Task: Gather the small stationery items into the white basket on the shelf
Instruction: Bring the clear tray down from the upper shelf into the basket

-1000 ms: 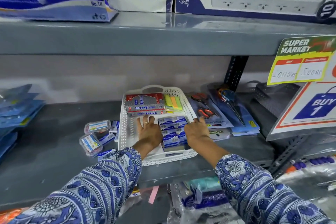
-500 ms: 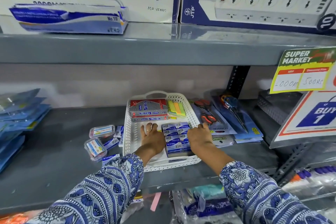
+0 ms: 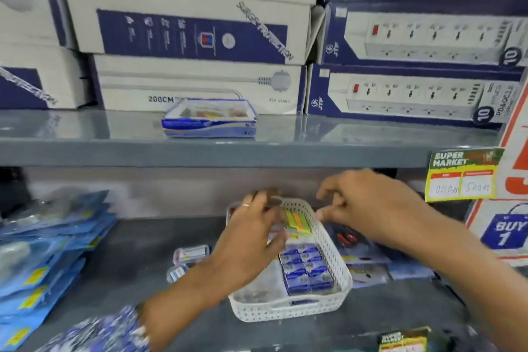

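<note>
The white basket (image 3: 334, 263) sits on the grey lower shelf. Inside it lie several small blue boxes (image 3: 307, 267) in a block and a pad of green, yellow and orange sticky notes (image 3: 298, 221). My left hand (image 3: 245, 243) hovers over the basket's left half with fingers spread, hiding the red boxes at the back. My right hand (image 3: 368, 206) is raised above the basket's far right corner, fingers curled apart, holding nothing. Two small clear cases (image 3: 191, 254) lie on the shelf just left of the basket.
Blue plastic packets (image 3: 48, 254) are stacked at the left. Scissors packs (image 3: 347, 237) lie right of the basket. A blue and white box (image 3: 210, 118) rests on the upper shelf (image 3: 85, 148), with power-strip cartons behind. Price signs (image 3: 461, 174) hang at the right.
Both hands lifted off the blue boxes in the basket and rose, the right one highest. The view tilted upward and moved closer, showing more of the upper shelf.
</note>
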Action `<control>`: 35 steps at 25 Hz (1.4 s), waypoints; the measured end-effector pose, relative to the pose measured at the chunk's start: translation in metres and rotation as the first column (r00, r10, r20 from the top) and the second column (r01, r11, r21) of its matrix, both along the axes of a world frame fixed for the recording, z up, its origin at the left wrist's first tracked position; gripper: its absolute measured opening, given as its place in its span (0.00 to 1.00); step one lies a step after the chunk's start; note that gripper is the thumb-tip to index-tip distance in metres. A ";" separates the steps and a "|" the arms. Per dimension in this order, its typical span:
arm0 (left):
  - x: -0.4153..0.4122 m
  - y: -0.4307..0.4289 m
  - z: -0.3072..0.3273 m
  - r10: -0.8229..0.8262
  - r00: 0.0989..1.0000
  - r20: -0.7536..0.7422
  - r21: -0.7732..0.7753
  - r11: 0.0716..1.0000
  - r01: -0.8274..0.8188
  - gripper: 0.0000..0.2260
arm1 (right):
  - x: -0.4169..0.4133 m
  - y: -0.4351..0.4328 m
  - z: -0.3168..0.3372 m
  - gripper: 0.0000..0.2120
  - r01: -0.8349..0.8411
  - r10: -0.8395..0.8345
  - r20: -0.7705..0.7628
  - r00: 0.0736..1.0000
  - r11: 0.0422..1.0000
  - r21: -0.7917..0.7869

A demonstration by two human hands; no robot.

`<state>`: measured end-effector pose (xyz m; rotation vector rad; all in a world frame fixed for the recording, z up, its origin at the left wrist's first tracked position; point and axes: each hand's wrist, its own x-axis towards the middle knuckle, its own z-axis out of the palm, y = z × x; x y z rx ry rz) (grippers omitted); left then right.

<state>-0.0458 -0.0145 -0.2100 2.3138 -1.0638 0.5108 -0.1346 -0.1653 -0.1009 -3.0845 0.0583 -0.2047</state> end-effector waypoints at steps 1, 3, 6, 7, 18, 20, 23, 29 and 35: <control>-0.015 0.012 0.018 -0.064 0.997 0.047 -0.060 0.996 0.067 0.15 | -0.011 0.008 0.021 0.13 -0.028 0.027 0.057 0.998 0.999 0.030; -0.040 0.032 0.048 -0.126 0.976 0.176 -0.119 0.982 0.149 0.13 | -0.021 0.019 0.055 0.09 -0.090 0.076 0.165 0.983 0.993 0.080; -0.050 0.051 0.093 -0.062 0.891 0.450 -0.183 0.970 0.160 0.10 | -0.008 0.031 0.090 0.07 -0.181 0.133 0.308 0.942 0.974 0.133; -0.045 0.054 0.109 -0.023 0.871 0.491 -0.219 0.964 0.149 0.10 | 0.002 0.033 0.098 0.07 -0.203 0.140 0.329 0.934 0.965 0.165; 0.053 0.087 0.194 0.689 0.679 0.253 0.238 0.636 -0.734 0.20 | 0.115 0.058 0.096 0.11 -0.045 0.045 0.011 0.999 0.866 0.498; 0.057 0.089 0.195 0.707 0.681 0.189 0.291 0.622 -0.727 0.19 | 0.120 0.058 0.094 0.12 -0.010 0.030 -0.026 0.999 0.826 0.563; 0.060 0.087 0.193 0.712 0.697 0.085 0.346 0.636 -0.690 0.17 | 0.120 0.058 0.093 0.14 0.017 0.015 -0.047 0.999 0.791 0.612; 0.052 0.083 0.195 0.709 0.701 0.070 0.392 0.627 -0.673 0.11 | 0.108 0.057 0.094 0.13 -0.024 0.033 -0.001 0.999 0.757 0.653; 0.012 0.067 0.197 0.605 0.792 0.079 0.351 0.727 -0.591 0.18 | 0.053 0.027 0.095 0.12 -0.065 0.050 0.041 0.998 0.770 0.635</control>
